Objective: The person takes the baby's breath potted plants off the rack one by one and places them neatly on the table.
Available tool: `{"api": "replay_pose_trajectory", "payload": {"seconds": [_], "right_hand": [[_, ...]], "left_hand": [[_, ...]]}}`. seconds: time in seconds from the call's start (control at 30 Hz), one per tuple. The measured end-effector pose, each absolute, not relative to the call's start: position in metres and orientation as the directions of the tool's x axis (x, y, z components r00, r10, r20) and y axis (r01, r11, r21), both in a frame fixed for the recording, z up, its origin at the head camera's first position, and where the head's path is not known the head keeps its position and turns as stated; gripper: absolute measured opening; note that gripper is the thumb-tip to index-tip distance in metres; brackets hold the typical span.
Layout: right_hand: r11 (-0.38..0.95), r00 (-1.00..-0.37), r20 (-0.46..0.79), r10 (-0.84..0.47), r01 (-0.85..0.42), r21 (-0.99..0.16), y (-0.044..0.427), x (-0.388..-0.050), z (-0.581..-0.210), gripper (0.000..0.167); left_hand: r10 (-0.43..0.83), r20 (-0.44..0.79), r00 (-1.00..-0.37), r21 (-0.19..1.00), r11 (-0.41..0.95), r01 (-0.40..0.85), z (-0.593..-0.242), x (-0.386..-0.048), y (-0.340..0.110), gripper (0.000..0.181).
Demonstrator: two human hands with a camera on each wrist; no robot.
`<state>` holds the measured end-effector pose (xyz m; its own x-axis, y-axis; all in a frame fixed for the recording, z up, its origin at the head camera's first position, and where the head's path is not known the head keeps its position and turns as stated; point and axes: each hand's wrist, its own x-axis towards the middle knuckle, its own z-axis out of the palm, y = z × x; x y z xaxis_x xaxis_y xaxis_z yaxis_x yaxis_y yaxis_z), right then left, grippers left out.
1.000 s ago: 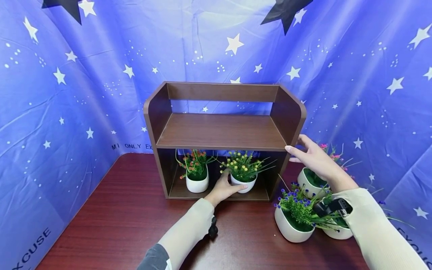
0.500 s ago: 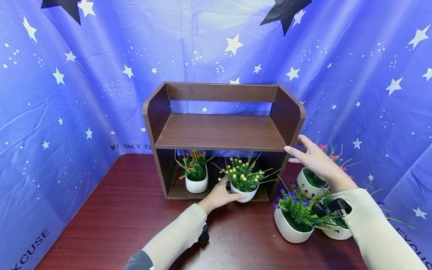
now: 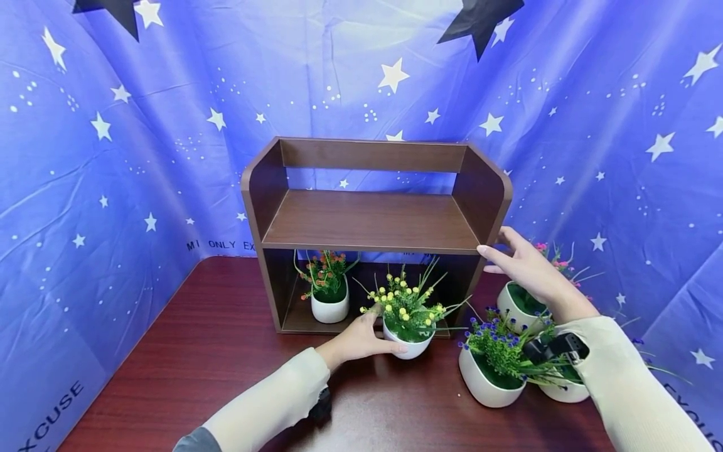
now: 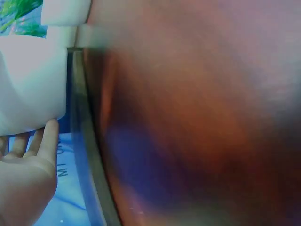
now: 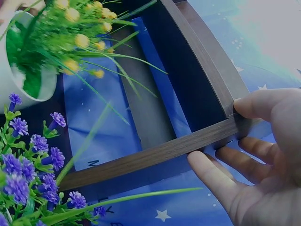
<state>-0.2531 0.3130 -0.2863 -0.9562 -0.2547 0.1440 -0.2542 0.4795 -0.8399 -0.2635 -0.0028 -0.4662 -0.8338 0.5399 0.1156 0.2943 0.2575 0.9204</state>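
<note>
My left hand (image 3: 356, 339) holds a white pot of yellow flowers (image 3: 417, 348), thumb at its front and fingers at its left side. The pot is upright, just in front of the lower compartment of a brown two-tier shelf (image 3: 367, 216). In the left wrist view the fingers touch the white pot (image 4: 33, 84) near its base. My right hand (image 3: 528, 270) grips the shelf's right side panel. The right wrist view has its thumb on the front edge and the fingers against the panel's outer face (image 5: 169, 148).
A white pot with orange flowers (image 3: 330, 309) stands at the left of the lower compartment. Right of the shelf stand a blue-purple flower pot (image 3: 491, 380), a pink one (image 3: 515, 307) and another white pot (image 3: 565, 390), partly hidden by my right arm. A starred blue cloth (image 3: 339, 75) hangs behind.
The yellow-flower pot has come forward out of the lower compartment in my left hand, which moved toward me. The right hand and the shelf have stayed put.
</note>
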Motion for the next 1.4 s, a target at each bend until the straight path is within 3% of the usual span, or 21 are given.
{"api": "replay_pose_trajectory", "payload": {"seconds": [0.5,0.67,0.8,1.1,1.4], "right_hand": [[0.481,-0.952,0.153,-0.264,-0.268,-0.835,0.312,-0.254,-0.286,0.063],[0.486,-0.953,0.151,-0.262,-0.265,-0.833,0.312,-0.253,-0.287,0.064],[0.490,-0.954,0.149,-0.259,-0.262,-0.831,0.312,-0.253,-0.286,0.064],[0.486,-0.954,0.154,-0.259,-0.267,-0.832,0.313,-0.253,-0.287,0.063],[0.492,-0.953,0.157,-0.259,-0.270,-0.827,0.312,-0.252,-0.286,0.064]], "left_hand": [[0.617,-0.053,-0.785,0.890,0.385,0.243,-0.475,-0.240,-0.022,0.109],[0.607,-0.049,-0.793,0.853,0.438,0.284,-0.475,-0.239,-0.026,0.096],[0.626,-0.045,-0.779,0.887,0.383,0.257,-0.476,-0.237,-0.030,0.084],[0.685,-0.081,-0.724,0.960,0.248,0.128,-0.477,-0.236,-0.035,0.083],[0.696,-0.091,-0.712,0.971,0.221,0.093,-0.479,-0.236,-0.035,0.082]]}}
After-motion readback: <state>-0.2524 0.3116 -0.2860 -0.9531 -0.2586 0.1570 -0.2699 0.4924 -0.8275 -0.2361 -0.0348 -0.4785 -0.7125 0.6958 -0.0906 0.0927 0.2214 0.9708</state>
